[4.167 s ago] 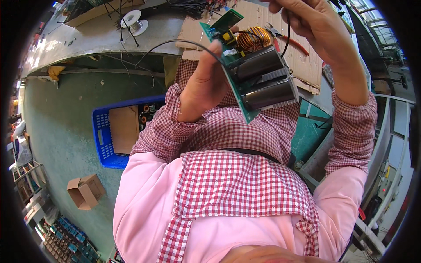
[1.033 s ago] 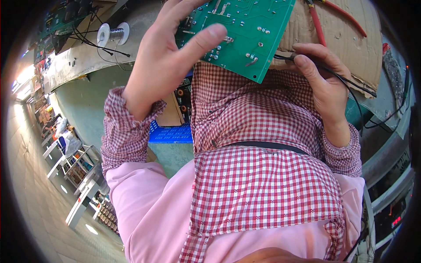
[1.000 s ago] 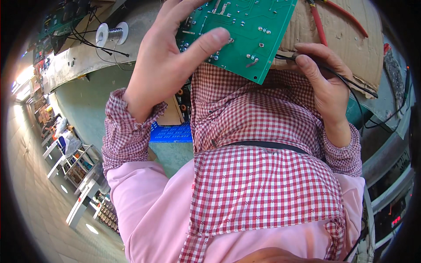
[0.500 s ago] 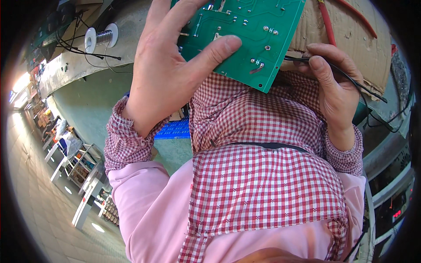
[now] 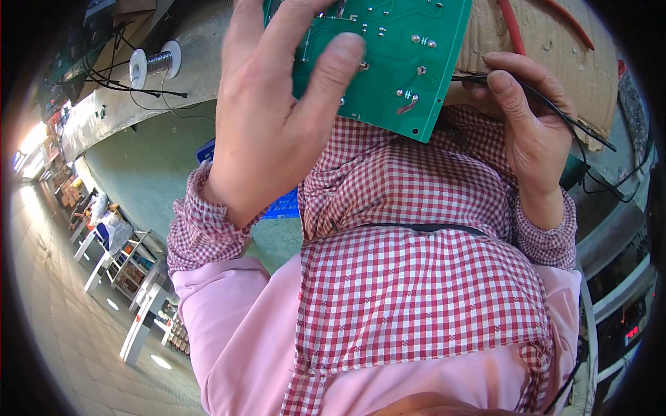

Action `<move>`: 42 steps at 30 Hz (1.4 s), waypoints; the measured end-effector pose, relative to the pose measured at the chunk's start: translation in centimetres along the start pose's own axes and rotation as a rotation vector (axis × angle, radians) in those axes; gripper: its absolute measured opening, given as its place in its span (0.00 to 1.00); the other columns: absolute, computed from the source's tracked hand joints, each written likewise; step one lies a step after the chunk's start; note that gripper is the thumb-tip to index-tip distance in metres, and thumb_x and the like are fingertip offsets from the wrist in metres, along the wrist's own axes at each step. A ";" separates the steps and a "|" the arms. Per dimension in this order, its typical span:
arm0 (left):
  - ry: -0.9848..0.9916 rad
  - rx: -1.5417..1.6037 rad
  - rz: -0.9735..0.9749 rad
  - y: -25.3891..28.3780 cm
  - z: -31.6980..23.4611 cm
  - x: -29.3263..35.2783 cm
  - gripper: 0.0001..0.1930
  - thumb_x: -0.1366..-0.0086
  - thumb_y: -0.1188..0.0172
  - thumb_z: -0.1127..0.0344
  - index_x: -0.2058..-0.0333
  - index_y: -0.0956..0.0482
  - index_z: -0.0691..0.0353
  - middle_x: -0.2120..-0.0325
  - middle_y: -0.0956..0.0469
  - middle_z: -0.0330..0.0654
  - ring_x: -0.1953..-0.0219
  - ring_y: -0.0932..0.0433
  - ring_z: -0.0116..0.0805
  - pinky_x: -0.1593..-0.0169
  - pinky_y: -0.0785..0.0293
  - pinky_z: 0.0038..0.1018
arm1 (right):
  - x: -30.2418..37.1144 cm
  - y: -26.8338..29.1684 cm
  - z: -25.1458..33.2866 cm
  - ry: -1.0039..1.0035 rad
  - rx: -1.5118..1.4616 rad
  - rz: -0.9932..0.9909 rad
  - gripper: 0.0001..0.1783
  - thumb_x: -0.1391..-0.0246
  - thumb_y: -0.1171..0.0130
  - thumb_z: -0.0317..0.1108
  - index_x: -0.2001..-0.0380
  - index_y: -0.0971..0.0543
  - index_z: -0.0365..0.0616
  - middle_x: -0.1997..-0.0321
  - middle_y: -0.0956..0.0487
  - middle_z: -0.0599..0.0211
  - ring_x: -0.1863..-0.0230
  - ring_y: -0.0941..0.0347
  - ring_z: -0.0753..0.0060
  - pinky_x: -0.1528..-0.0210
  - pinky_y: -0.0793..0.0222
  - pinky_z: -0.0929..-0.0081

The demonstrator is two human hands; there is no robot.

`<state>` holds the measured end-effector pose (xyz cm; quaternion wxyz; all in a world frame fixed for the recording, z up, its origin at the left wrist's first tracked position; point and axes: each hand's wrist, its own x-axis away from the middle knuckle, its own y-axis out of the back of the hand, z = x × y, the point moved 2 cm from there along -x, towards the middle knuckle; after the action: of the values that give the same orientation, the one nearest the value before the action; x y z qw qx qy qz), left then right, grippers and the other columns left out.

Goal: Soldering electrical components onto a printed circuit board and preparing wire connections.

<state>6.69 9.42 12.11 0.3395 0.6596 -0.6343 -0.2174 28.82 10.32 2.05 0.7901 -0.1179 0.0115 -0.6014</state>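
A green circuit board (image 5: 392,80), solder joints facing up, slants over the bench edge near the top of the view. My left hand (image 5: 274,111) grips it, with the thumb and fingers across its left part; the fingertips run out of the picture. Beside the board's right edge, my right hand (image 5: 531,114) pinches a thin black cable (image 5: 555,114) between thumb and fingers. One end of that cable reaches toward the board's edge, where the board hides whatever lies beneath. The other end sticks out past the right hand.
Brown cardboard (image 5: 479,48) covers the bench under red tool handles (image 5: 512,26). A spool of solder wire (image 5: 158,64) stands at the left with black cables (image 5: 132,84) beside it. A blue plastic tray (image 5: 281,206) is below the left wrist. White racks (image 5: 142,322) line the floor at far left.
The board has shifted slightly left. My left thumb has slid left and up across its face. My right hand stays nearly in place, still pinching the cable.
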 end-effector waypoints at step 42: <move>-0.385 -0.397 -0.661 9.5 12.4 -1.2 0.14 0.35 0.47 0.62 0.53 0.23 0.57 0.59 0.22 0.46 0.51 0.27 0.46 0.48 0.34 0.38 | -6.2 33.0 6.3 -0.150 -1.634 -0.524 0.24 0.44 0.55 0.37 0.49 0.34 0.31 0.66 0.34 0.60 0.70 0.34 0.67 0.69 0.34 0.67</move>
<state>-8.82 8.80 10.46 0.2473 0.6966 -0.3866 -0.5514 59.36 25.53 0.76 0.2920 -0.6877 0.3610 -0.5581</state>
